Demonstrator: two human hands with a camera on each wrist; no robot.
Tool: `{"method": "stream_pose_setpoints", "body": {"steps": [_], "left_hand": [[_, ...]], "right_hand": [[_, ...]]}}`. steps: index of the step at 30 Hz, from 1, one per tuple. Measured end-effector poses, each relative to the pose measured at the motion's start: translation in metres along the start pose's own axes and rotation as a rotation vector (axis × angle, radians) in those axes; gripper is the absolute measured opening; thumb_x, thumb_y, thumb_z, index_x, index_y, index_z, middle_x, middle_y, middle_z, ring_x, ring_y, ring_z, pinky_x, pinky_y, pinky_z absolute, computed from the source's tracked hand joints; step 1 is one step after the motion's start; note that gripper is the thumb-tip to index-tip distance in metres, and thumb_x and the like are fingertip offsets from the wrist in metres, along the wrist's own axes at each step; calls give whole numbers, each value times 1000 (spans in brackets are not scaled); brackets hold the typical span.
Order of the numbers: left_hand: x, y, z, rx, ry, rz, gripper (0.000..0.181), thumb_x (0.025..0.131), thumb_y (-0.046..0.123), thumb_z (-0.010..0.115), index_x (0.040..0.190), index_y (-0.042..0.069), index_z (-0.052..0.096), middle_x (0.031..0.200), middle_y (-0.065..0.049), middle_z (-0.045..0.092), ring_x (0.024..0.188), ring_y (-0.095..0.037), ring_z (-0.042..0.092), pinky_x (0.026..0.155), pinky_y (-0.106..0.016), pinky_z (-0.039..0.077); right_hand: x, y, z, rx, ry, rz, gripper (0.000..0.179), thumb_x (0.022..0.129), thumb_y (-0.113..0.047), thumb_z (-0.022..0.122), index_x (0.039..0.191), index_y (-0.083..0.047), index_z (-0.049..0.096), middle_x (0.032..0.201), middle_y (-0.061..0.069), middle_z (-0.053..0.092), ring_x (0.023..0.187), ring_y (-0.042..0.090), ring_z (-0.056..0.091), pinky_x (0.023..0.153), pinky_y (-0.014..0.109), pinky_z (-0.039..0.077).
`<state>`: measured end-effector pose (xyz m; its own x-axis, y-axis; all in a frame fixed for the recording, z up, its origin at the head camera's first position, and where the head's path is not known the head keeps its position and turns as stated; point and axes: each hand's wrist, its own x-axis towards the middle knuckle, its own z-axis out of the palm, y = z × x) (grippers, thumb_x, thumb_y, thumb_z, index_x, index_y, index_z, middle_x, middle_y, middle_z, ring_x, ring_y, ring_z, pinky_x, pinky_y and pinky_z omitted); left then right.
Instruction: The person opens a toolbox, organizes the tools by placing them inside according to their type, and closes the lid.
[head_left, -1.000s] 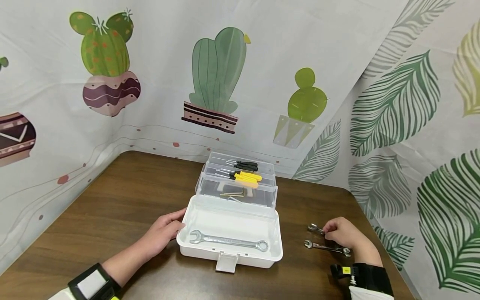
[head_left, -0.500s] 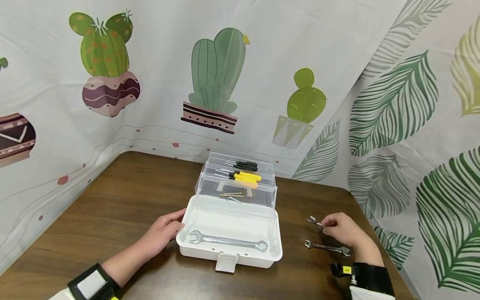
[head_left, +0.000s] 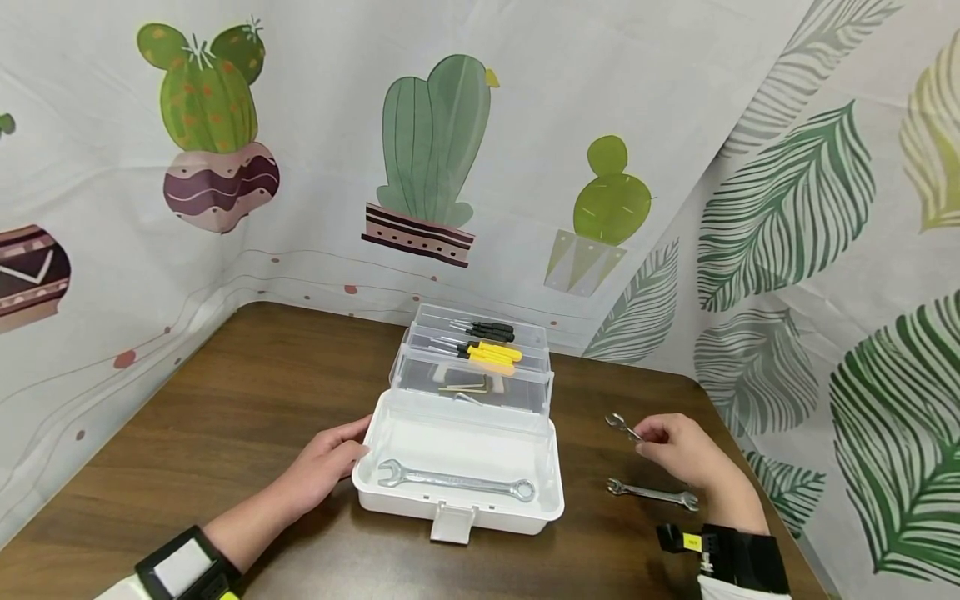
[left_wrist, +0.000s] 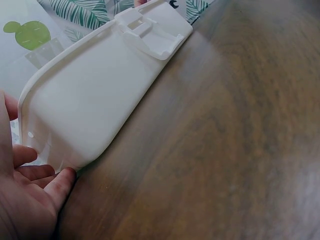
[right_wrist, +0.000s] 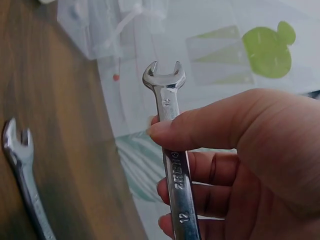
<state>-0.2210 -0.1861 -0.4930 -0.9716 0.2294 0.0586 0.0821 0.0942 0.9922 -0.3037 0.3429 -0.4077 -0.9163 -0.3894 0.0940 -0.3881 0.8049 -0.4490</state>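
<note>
A white toolbox (head_left: pixel 517 523) stands open on the table, with a large combination wrench (head_left: pixel 465 482) lying in its base. At the box's left end, my left hand (head_left: pixel 326 462) holds the wall, thumb at the rim and fingers against the outside in the left wrist view. Right of the box, my right hand (head_left: pixel 678 450) pinches a small open-end wrench (right_wrist: pixel 172 120) between thumb and fingers, its forked end pointing up and away from the hand in the right wrist view. A second open-end wrench (head_left: pixel 652 493) lies on the table just nearer than that hand.
Clear trays (head_left: pixel 420 367) fold out behind the box base. They carry black-handled screwdrivers (head_left: pixel 491 332), yellow-handled screwdrivers (head_left: pixel 495 354) and hex keys (head_left: pixel 462 387). A latch (head_left: pixel 452 523) hangs at the box's front. Printed cloth (head_left: pixel 322 167) hangs behind the brown table (head_left: pixel 262 375).
My right hand has lifted the small open-end wrench and moved away from me and slightly left, leaving the second wrench lying clear of it. My left hand has stayed at the box.
</note>
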Motion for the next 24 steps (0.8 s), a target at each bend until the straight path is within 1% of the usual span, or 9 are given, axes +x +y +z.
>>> {"method": "stream_pose_setpoints", "body": {"steps": [5,9,16,21,24], "left_hand": [[0,0,0,6,0,-1,62,101,11,46,158,-6,30,160,-29,39,129,-26,57,94,-21,53],[0,1,0,9,1,0,62,101,11,46,158,-6,30,160,-29,39,129,-26,58,94,-21,53],[0,0,0,-1,4,-7,62,100,11,46,158,-7,30,159,-30,38,129,-28,58,94,-21,53],[0,-1,0,-3,2,-8,62,101,11,46,158,-7,29,160,-30,38,129,-28,58,94,-22,53],[0,-1,-1,-4,1,-6,62,101,11,46,158,-6,29,160,-29,38,129,-26,58,94,-22,53]], "right_hand": [[0,-9,-3,-29,43,-60,6,90,-8,72,93,-13,73,75,-8,59,68,2,48,61,24,43],[-2,-19,-6,-21,60,-87,8,91,-7,71,92,-16,72,75,-8,58,68,1,49,62,24,43],[-6,-38,-11,22,56,-93,9,94,-9,70,95,-18,70,75,-6,55,65,3,47,59,25,41],[-8,-46,-12,33,70,-109,8,96,-10,70,98,-18,68,78,-6,56,68,3,48,61,24,42],[-9,-50,-13,40,78,-126,8,95,-11,70,98,-18,68,78,-6,56,68,3,48,60,24,42]]}}
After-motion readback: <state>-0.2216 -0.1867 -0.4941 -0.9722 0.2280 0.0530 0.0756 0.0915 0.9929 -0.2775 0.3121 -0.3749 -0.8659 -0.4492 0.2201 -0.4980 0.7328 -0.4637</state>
